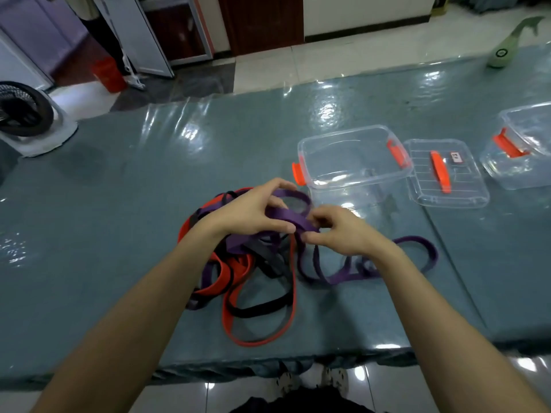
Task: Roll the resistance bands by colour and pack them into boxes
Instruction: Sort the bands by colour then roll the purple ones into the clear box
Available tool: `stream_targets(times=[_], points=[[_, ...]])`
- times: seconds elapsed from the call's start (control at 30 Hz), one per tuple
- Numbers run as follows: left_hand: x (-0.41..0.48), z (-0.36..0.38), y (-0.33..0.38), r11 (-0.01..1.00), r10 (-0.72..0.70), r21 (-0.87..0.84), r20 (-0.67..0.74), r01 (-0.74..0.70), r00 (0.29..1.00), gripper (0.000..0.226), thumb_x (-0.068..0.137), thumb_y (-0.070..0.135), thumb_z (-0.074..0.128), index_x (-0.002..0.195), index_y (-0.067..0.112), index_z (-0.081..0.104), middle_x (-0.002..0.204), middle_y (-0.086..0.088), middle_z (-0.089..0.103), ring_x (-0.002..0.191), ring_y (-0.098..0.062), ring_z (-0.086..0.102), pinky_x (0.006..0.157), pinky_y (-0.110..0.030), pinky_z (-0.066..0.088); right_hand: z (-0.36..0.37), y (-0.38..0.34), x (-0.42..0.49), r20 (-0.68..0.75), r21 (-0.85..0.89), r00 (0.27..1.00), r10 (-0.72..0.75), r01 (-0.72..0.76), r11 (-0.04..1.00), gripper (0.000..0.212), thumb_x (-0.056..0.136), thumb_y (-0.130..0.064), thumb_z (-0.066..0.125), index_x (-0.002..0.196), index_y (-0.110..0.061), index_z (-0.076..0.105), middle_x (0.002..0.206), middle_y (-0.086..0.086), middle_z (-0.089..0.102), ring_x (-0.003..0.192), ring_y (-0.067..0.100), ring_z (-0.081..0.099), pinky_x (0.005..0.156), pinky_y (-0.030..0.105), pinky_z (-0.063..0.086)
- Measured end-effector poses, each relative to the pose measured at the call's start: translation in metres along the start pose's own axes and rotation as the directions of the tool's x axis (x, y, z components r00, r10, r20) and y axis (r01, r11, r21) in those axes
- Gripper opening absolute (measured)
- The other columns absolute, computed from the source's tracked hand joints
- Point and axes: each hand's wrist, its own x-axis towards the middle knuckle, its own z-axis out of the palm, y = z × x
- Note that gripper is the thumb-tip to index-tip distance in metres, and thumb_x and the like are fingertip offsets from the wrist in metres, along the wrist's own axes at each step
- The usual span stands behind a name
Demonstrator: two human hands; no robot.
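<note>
A tangled heap of resistance bands lies at the middle of the table: red bands (235, 271), black bands (268, 311) and purple ones. My left hand (253, 211) and my right hand (340, 231) both grip a wide purple band (293, 219) above the heap, with a small loop of it curled between them. The rest of that purple band (417, 248) trails in loops to the right on the table. An open clear box with orange clips (354, 162) stands just beyond my hands, with nothing inside.
The box's clear lid with an orange handle (447, 174) lies to its right, and a second clear box (518, 150) stands at the right edge. The table has a shiny grey-blue cover (119, 204). A fan (26, 114) stands on the floor at far left.
</note>
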Motion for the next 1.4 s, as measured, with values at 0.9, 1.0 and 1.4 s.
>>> stream_targets(times=[0.9,1.0,1.4], points=[[-0.033,-0.082,-0.089,0.798,-0.041,0.581,-0.215,0.161,0.976,0.063,0.074,0.012,0.094,0.132,0.026,0.077,0.099,0.008,0.074,0.093,-0.022,0.072,0.077,-0.008,0.047,-0.029,0.033,-0.016,-0.263,-0.100,0.931,0.251,-0.286,0.953,0.039,0.097,-0.048,0.077,0.072,-0.020,0.066,0.062,0.002,0.061,0.059,0.018,0.055,0.056,0.034,0.039],[-0.045,-0.076,-0.113,0.731,-0.219,0.631,-0.143,0.259,0.965,0.044,0.085,0.020,0.091,0.127,0.023,0.079,0.117,-0.005,0.079,0.111,-0.030,0.073,0.091,-0.035,0.055,-0.026,0.035,-0.014,-0.286,-0.185,0.933,0.218,-0.277,0.943,0.036,0.098,-0.040,0.077,0.072,-0.019,0.063,0.062,0.001,0.060,0.060,0.020,0.055,0.054,0.033,0.035],[-0.083,-0.073,-0.162,0.656,-0.468,0.032,-0.767,0.754,0.440,0.042,0.091,0.043,0.084,0.116,0.010,0.079,0.113,-0.022,0.078,0.106,-0.043,0.074,0.089,-0.047,0.061,-0.009,0.045,-0.035,-0.576,-0.056,0.768,0.280,-0.379,0.924,0.021,0.101,-0.034,0.071,0.086,-0.019,0.073,0.073,-0.001,0.070,0.072,0.025,0.066,0.065,0.035,0.048]])
